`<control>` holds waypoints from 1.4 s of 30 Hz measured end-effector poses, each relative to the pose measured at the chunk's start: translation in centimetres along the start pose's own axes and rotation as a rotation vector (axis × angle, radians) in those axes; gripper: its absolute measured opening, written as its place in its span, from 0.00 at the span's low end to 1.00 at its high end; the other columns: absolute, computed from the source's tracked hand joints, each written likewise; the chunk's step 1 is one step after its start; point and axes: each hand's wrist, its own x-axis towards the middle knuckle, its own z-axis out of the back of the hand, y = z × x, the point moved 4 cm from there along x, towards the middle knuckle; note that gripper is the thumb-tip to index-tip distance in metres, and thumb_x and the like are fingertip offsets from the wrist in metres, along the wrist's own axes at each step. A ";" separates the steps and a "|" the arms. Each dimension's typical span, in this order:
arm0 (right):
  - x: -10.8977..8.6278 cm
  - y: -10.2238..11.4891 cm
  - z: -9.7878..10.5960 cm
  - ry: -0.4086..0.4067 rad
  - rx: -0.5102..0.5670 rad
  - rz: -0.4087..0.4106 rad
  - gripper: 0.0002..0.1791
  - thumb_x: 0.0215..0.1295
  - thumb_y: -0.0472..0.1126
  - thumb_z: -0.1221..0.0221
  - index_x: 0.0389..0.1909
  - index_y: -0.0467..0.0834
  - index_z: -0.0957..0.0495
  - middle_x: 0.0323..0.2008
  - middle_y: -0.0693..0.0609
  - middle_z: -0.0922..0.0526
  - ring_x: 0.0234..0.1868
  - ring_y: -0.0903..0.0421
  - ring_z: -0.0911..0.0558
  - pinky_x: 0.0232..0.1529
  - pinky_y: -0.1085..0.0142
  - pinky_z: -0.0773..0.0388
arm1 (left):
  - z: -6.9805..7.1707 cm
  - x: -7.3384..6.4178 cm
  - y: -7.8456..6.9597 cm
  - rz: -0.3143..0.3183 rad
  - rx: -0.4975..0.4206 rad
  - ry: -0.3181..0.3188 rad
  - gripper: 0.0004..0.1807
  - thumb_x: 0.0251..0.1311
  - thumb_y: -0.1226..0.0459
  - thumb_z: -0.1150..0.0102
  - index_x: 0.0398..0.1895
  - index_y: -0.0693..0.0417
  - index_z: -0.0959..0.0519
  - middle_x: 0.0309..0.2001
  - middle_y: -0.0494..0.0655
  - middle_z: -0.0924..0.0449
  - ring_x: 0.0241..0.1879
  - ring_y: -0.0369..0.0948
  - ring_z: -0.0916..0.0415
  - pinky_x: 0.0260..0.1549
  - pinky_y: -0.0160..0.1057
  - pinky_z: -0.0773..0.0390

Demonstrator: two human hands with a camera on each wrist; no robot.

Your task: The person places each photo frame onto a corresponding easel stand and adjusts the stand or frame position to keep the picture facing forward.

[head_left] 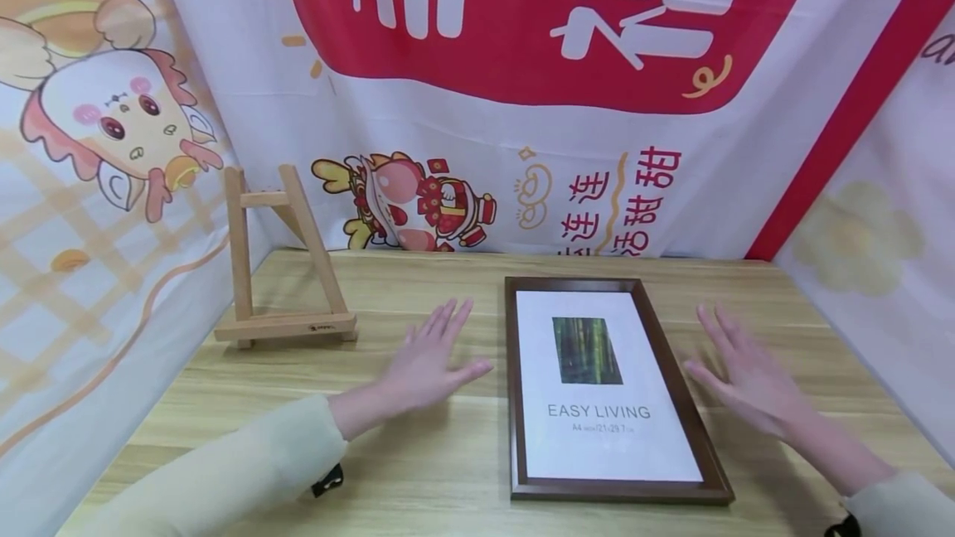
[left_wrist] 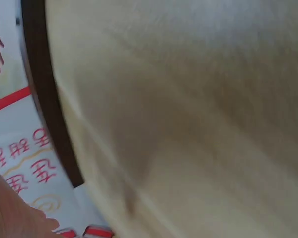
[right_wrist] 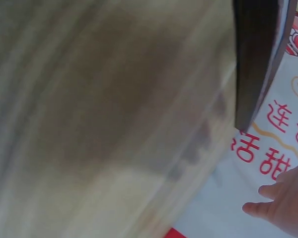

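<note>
A picture frame (head_left: 621, 492) with a dark brown border lies flat on the table, its white insert printed "EASY LIVING" under a small green forest picture. Left of it, my left hand (head_left: 427, 365) hovers with fingers spread and the thumb pointing toward the frame's edge. My right hand (head_left: 746, 375) is on the other side, fingers extended and slightly blurred, apart from the right border. Neither hand holds anything. The left wrist view shows part of the left hand (left_wrist: 17, 215) and the frame's dark side (left_wrist: 47, 94); the right wrist view shows the right hand (right_wrist: 288, 198) likewise.
A small wooden easel (head_left: 287, 326) stands at the back left of the wood-grain table (head_left: 418, 479). Behind the table hangs a white cloth (head_left: 477, 127) with red print, and patterned cloth (head_left: 97, 272) covers the left side.
</note>
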 end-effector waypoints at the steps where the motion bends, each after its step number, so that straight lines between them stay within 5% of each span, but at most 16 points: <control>1: -0.1 -0.1 -0.2 0.003 0.020 0.002 0.46 0.71 0.56 0.49 0.78 0.49 0.67 0.75 0.36 0.63 0.70 0.28 0.53 0.56 0.25 0.49 | -0.3 0.1 -0.1 0.007 -0.017 0.012 0.51 0.61 0.32 0.56 0.78 0.41 0.66 0.76 0.47 0.68 0.74 0.51 0.62 0.67 0.62 0.63; 12: -0.7 -0.9 -1.9 0.105 0.256 -0.002 0.47 0.69 0.52 0.44 0.78 0.44 0.62 0.73 0.31 0.56 0.70 0.28 0.54 0.60 0.26 0.55 | -3.6 1.2 -0.2 0.014 -0.211 0.120 0.58 0.54 0.31 0.47 0.79 0.44 0.63 0.77 0.50 0.58 0.74 0.53 0.57 0.68 0.61 0.57; 19: -1.0 -1.1 -2.7 0.136 0.308 -0.010 0.46 0.66 0.51 0.40 0.74 0.34 0.51 0.70 0.27 0.49 0.67 0.25 0.47 0.58 0.28 0.48 | -5.1 1.5 -0.8 -0.024 -0.270 0.202 0.63 0.48 0.30 0.42 0.78 0.52 0.57 0.76 0.50 0.56 0.74 0.49 0.56 0.70 0.55 0.61; 28: -1.2 -1.1 -3.5 0.118 0.359 0.020 0.40 0.63 0.46 0.36 0.69 0.30 0.39 0.64 0.28 0.35 0.63 0.28 0.37 0.55 0.32 0.38 | -5.3 1.4 -1.4 -0.044 -0.279 0.252 0.58 0.52 0.34 0.40 0.77 0.54 0.52 0.76 0.54 0.53 0.74 0.51 0.57 0.70 0.54 0.63; 36: -1.0 -1.2 -3.8 0.113 0.383 -0.019 0.36 0.64 0.45 0.36 0.67 0.30 0.36 0.63 0.23 0.37 0.63 0.25 0.39 0.56 0.31 0.39 | -5.4 1.6 -1.6 -0.022 -0.332 0.264 0.56 0.53 0.37 0.37 0.77 0.52 0.52 0.76 0.53 0.55 0.74 0.49 0.60 0.70 0.54 0.66; 38: -1.0 -1.3 -3.9 0.104 0.392 -0.014 0.36 0.63 0.43 0.36 0.66 0.30 0.36 0.63 0.24 0.37 0.63 0.26 0.38 0.59 0.37 0.37 | -5.6 1.7 -1.6 -0.021 -0.346 0.257 0.56 0.52 0.38 0.36 0.77 0.53 0.51 0.76 0.54 0.54 0.74 0.50 0.60 0.70 0.54 0.67; 42: -1.2 -1.3 -4.1 0.085 0.428 0.009 0.34 0.62 0.39 0.35 0.65 0.29 0.34 0.62 0.26 0.33 0.62 0.29 0.36 0.61 0.72 0.37 | -5.8 1.6 -1.8 -0.012 -0.401 0.256 0.56 0.52 0.41 0.34 0.77 0.55 0.50 0.75 0.57 0.54 0.74 0.52 0.60 0.70 0.56 0.67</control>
